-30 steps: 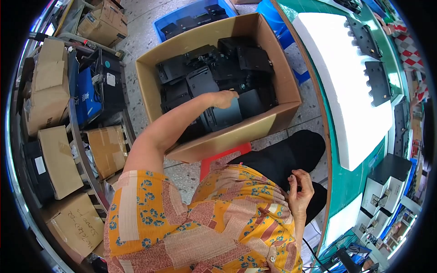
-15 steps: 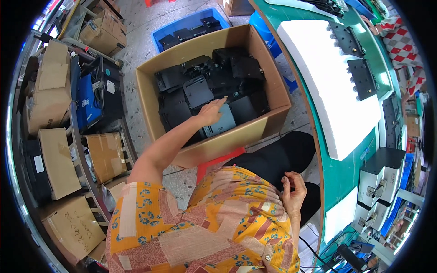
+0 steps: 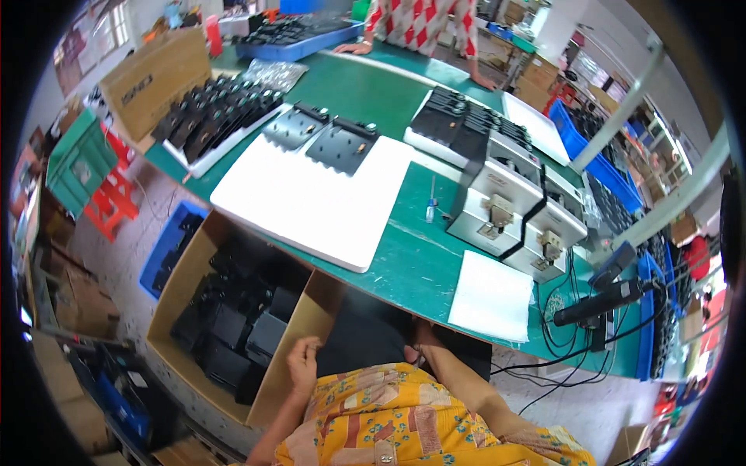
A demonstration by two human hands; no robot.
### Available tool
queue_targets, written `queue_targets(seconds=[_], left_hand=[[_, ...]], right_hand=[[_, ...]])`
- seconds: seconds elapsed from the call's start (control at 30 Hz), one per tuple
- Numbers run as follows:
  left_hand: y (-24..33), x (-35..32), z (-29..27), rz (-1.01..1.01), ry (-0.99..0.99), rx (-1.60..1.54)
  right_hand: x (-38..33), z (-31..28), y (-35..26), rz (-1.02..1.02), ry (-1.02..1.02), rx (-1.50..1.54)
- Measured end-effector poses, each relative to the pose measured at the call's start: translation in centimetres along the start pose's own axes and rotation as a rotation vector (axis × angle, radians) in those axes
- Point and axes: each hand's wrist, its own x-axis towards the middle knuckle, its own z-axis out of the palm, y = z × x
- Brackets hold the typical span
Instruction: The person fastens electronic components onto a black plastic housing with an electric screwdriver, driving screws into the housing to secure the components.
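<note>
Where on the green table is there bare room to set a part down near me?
The white foam board is bare across its near half, below the two black plates. The white sheet by the grey boxes is bare too, as is the green strip between them, apart from a small screwdriver. The far trays and right edge with cables are crowded.

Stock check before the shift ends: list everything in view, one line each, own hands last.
Cardboard box: one, brown, on the floor left of the person, holding black parts.
Foam board: one, white, on the green table.
Black plates: two, at the board's far edge.
White-and-black units: two, right of the board.
Screwdriver: one, blue handle, between board and units.
White sheet: one, near table edge.
Blue crate: one, on the floor left.
Left hand: empty, over the box's rim.
Right hand: under the table edge, mostly hidden.
</note>
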Motion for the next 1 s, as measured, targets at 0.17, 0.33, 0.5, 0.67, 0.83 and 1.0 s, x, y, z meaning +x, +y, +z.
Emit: queue_targets(seconds=[0.17, 0.33, 0.5, 0.67, 0.83, 1.0], left_hand=[[-0.7, 2.3, 0.6, -0.018, -0.26, -0.013], [0.0, 6.1, 4.4, -0.376, -0.394, -0.005], [1.2, 9.8, 9.3, -0.495, -0.659, 0.199], [7.1, 8.1, 11.9, -0.078, -0.636, 0.013], [9.3, 7.4, 11.1, -0.028, -0.642, -0.075], [10.4, 6.5, 10.8, 0.05, -0.604, -0.065]], right_hand=[[-0.5, 0.6, -1.8, -0.138, -0.138, 0.234], [-0.6, 1.0, -0.2, -0.33, -0.338, 0.421], [-1.7, 1.8, -3.0, -0.447, -0.521, 0.507], [-1.1, 0.5, -5.9, -0.504, -0.633, 0.587], [0.3, -0.7, -6.1, -0.549, -0.71, 0.653], [0.2, 1.1, -3.2, -0.607, -0.773, 0.716]])
